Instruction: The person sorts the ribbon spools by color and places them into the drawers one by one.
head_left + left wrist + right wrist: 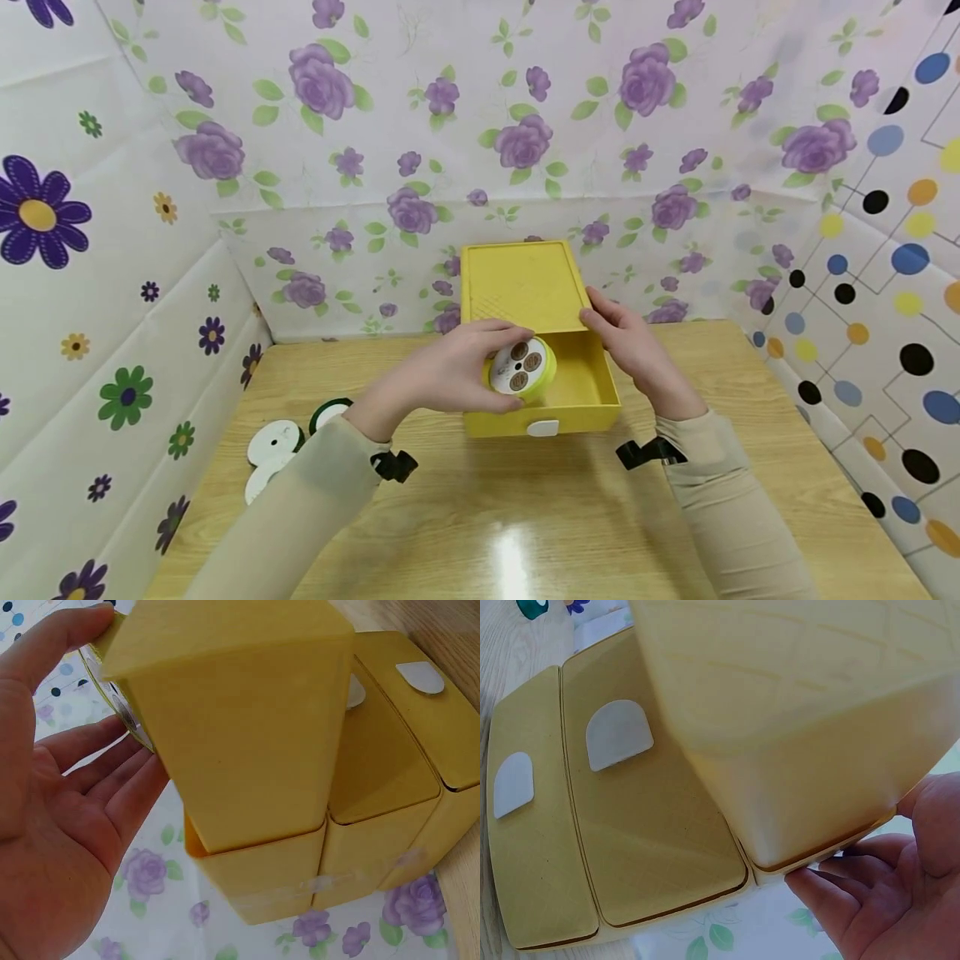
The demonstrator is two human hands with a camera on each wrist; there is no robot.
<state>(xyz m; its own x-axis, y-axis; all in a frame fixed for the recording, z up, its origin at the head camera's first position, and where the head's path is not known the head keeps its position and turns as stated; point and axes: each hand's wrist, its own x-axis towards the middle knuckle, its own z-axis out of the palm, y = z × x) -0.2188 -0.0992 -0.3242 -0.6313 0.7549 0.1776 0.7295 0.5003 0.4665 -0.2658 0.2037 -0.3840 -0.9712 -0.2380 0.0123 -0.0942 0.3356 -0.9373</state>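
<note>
A yellow drawer cabinet (525, 287) stands against the back wall, its upper drawer (585, 379) pulled out toward me. Over that drawer's left half, my left hand (457, 367) grips a yellow-rimmed ribbon spool (521, 367), thumb on one side and fingers on the other. The spool's white face has a small centre hole and brown round prints, and it is tilted toward me. My right hand (637, 346) rests its fingertips and thumb at the cabinet's right front corner. In the left wrist view, the drawer's side hides much of the spool (124, 705).
On the table's left lie several white discs (272, 442), some with dark green rims, partly behind my left sleeve. The drawer has a white tab handle (543, 427). Lower drawer fronts (660, 825) are closed. Floral sheets line the back and left, a dotted one the right.
</note>
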